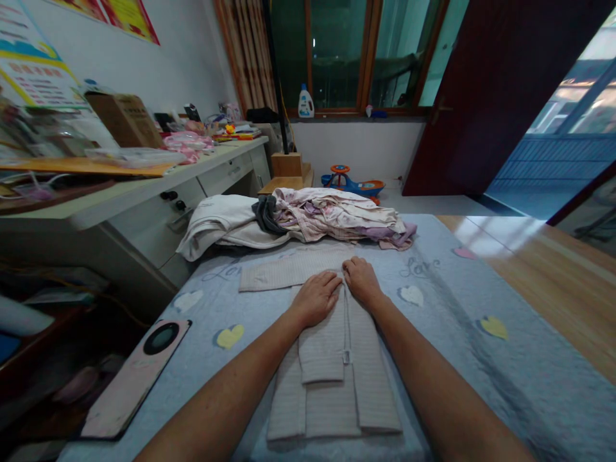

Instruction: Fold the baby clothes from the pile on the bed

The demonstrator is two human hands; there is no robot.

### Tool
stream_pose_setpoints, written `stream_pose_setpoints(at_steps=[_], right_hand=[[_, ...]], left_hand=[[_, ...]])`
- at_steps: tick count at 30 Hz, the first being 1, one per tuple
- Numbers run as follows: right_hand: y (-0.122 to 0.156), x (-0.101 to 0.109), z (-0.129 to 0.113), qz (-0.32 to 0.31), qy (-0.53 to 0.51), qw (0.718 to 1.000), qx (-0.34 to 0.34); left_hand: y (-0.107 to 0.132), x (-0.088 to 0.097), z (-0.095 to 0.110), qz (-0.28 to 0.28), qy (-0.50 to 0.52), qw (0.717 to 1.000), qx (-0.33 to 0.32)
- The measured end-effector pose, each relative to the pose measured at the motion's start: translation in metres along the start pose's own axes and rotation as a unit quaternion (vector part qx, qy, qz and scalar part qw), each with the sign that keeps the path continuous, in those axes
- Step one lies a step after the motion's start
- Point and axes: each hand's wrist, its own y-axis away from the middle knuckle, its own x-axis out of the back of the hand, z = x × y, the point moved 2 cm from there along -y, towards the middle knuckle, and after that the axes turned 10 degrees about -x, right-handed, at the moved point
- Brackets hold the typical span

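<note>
A beige-grey striped long-sleeved shirt (332,410) lies partly folded on the bed. One sleeve (269,274) stretches out to the left, while the other is laid down over the body of the shirt. A small white label (346,357) shows near its middle. My left hand (317,298) rests palm down on the upper part, fingers extended and lying flat. Beside it, my right hand (363,282) is at the upper right edge with its fingers bent and closed on the fabric. The fingertips of both hands nearly meet.
A pile of clothes (337,215) lies across the far end of the blue bed cover (433,333). At left, a pink phone (137,378) is near the bed edge, beside a cluttered desk (149,199). Beyond the bed are a ride-on toy (353,183) and a dark door (476,96).
</note>
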Motion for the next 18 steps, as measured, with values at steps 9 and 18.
stream_pose_setpoints(at_steps=[9,18], right_hand=[[0.031,-0.007,0.020,-0.053,-0.047,0.993,0.093],[0.042,-0.001,0.023,-0.116,-0.066,0.988,0.073]], left_hand=[[0.002,-0.003,-0.001,0.008,0.010,1.000,0.010],[0.004,-0.003,0.000,0.011,-0.008,1.000,0.012]])
